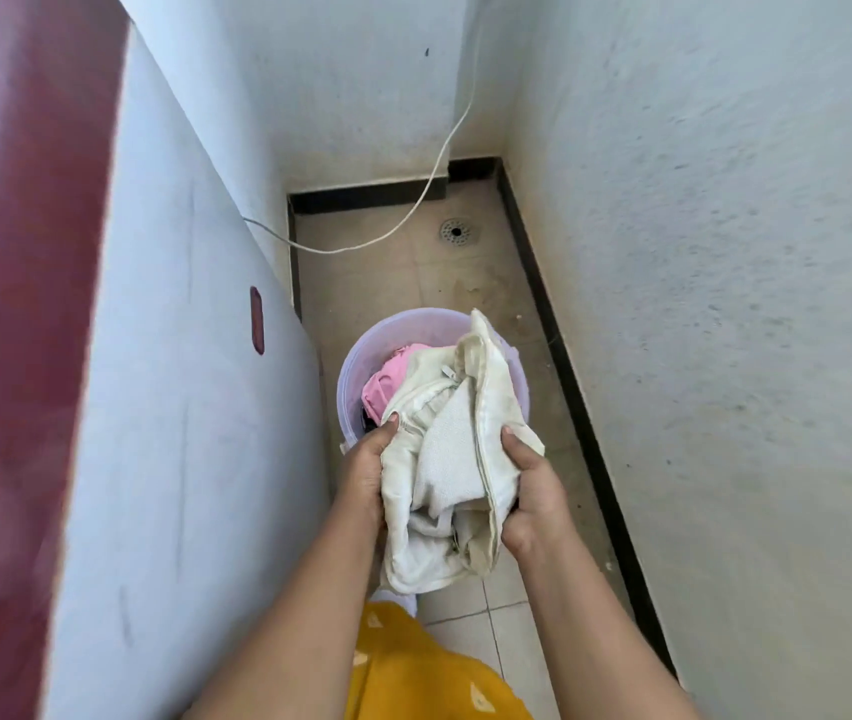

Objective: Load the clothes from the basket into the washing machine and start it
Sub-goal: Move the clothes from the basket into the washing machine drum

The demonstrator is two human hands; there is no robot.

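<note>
White rough walls [699,252] close a narrow corner with a beige tiled floor [465,283], a black skirting [564,366] along its edge and a round drain [456,232] near the back. A white cable [413,210] hangs down the back wall and goes behind the washing machine [179,407], which stands at the left, with a white side and a dark red top.

On the floor, just beside the machine, stands the pale purple basket [403,327]. A pink garment [387,379] lies inside it. The person bends over the basket and holds a cream-white bundle of clothes [449,459] above its near rim. The left hand [366,470] grips the bundle from the left side, with the fingers curled under the cloth. The right hand [533,491] grips it from the right, with the thumb on top. The person's yellow dress [413,667] shows below the arms.
</note>
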